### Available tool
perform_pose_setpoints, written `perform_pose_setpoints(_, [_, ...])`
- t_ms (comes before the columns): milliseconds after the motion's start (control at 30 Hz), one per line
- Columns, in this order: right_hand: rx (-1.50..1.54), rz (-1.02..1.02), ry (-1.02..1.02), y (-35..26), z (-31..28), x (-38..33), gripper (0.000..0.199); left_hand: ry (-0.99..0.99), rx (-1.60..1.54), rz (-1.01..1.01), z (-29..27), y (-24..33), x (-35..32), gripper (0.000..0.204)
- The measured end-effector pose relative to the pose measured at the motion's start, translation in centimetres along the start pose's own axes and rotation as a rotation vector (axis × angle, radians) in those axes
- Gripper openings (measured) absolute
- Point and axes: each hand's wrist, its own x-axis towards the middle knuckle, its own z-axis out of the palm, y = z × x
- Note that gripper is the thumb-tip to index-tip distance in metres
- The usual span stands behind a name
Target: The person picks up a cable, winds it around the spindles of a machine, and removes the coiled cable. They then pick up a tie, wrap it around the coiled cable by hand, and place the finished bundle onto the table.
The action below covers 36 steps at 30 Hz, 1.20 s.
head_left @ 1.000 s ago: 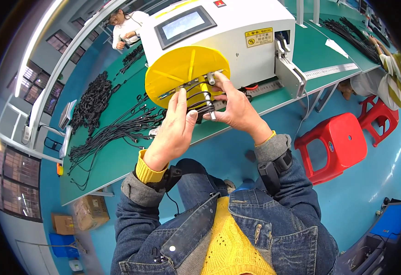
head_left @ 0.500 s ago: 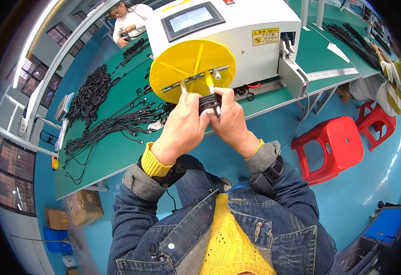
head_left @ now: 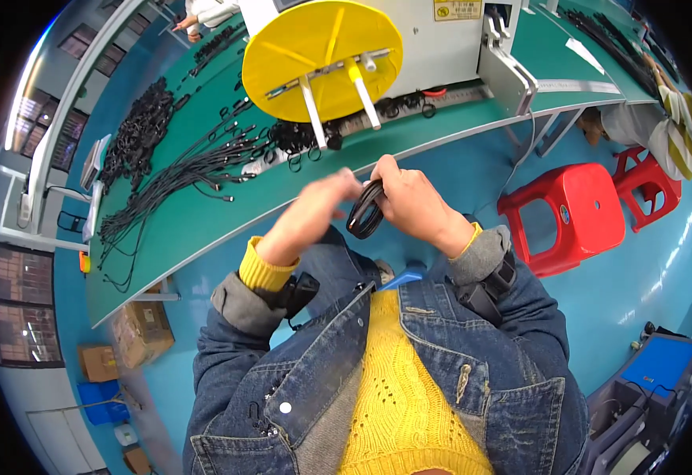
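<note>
A small coil of black cable (head_left: 366, 210) is pinched in my right hand (head_left: 416, 198), held in front of the table's near edge. Beside it, my left hand (head_left: 318, 212) is smeared by motion, its fingers close to the coil; whether they touch it is not clear. Beyond my hands stands a white winding machine (head_left: 441, 55) with a round yellow disc (head_left: 322, 59). Two bare pegs (head_left: 312, 111) stick out from the disc toward me.
On the green table (head_left: 203, 229) lie a fan of black cables (head_left: 180, 178) and a heap of black coils (head_left: 136, 127). A metal bracket (head_left: 508, 71) stands right of the machine. Red stools (head_left: 576, 214) are on the floor at right. Other people are at the far left and right.
The cable coil has come off the machine's pegs and moved nearer to me in my right hand. My left hand has let go of its two-handed grip. The view has tilted downward.
</note>
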Motion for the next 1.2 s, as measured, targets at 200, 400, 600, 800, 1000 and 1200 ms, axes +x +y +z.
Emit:
perform_pose_setpoints(200, [0.292, -0.086, 0.009, 0.9, 2.4, -0.2, 0.017, -0.259, -0.625, -0.293, 0.8, -2.3, 0.6, 0.046])
perform_pose_setpoints(400, [0.1, -0.001, -0.142, 1.3, 3.4, -1.2, 0.016, -0.263, -0.371, -0.574, 1.2, -0.1, -0.3, 0.044])
perform_pose_setpoints(600, [-0.199, -0.086, -0.405, 0.2, 1.8, -0.8, 0.015, -0.437, -0.132, -0.625, 0.3, -3.4, 0.9, 0.037])
perform_pose_setpoints(800, [0.217, -0.072, -0.236, 1.0, 3.6, -2.0, 0.015, -0.504, 0.111, -0.218, 0.4, -5.2, 0.1, 0.026])
perform_pose_setpoints(1000, [0.47, 0.231, -0.29, 0.6, 5.9, -2.4, 0.018, -0.512, -0.066, -0.442, -0.3, -5.7, -0.6, 0.025])
perform_pose_setpoints(1200, [0.182, 0.012, -0.324, 0.4, 7.6, -3.2, 0.019, -0.454, -0.391, -0.707, 0.0, -5.6, -3.0, 0.017])
